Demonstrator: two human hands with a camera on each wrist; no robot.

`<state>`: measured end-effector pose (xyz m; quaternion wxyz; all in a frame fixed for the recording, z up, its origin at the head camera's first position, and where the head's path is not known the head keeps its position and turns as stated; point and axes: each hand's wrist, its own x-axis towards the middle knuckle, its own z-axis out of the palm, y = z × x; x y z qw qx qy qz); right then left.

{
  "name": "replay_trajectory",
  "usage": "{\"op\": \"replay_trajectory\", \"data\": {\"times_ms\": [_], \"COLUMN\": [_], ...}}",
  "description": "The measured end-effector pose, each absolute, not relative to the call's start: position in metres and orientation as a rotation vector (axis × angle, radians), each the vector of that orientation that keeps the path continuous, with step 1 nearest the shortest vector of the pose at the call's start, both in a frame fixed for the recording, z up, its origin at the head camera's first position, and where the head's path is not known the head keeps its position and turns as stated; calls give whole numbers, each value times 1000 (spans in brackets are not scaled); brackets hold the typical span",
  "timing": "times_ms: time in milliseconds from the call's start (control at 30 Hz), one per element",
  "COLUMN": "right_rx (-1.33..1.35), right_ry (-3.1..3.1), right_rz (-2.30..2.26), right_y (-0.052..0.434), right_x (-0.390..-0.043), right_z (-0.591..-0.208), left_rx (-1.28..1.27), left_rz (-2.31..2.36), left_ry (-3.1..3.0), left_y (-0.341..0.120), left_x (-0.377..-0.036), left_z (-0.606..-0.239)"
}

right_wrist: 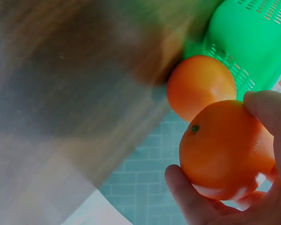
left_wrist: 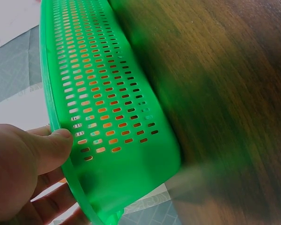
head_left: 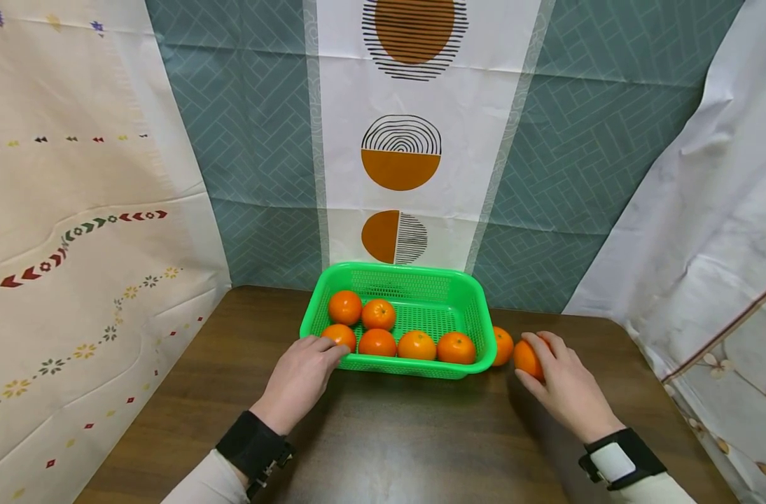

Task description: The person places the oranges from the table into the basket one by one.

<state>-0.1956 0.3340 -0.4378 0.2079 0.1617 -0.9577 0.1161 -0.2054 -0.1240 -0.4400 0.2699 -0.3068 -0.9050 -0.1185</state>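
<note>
A green plastic basket (head_left: 400,367) with slotted walls holds several oranges (head_left: 417,345), most of them along its near side. My left hand (head_left: 300,383) grips the basket's near-left corner. In the left wrist view the thumb (left_wrist: 56,147) presses the outside of the rim while the other fingers reach over to the inner side. To the right of the basket, my right hand (head_left: 568,385) holds an orange (right_wrist: 227,150) between thumb and fingers, its green stem end showing. Another orange (head_left: 502,346) sits between that one and the basket's right wall, partly hidden by the basket.
The brown wooden table (head_left: 408,434) stretches in front of the basket. Behind it hangs a teal and white patterned cloth (head_left: 263,161). A cream cloth (head_left: 99,266) borders the left side, and a pale cloth (head_left: 723,231) borders the right.
</note>
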Motion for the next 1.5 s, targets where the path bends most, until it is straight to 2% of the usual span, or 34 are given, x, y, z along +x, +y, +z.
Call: {"op": "replay_trajectory", "data": {"times_ms": [1500], "right_rx": [578], "right_ry": [-2610], "right_rz": [352], "right_y": [303], "right_x": [-221], "right_z": [-397], "left_rx": [-808], "left_rz": [-337], "left_ry": [-2472], "left_y": [-124], "left_x": [-205], "left_z": [-440]}}
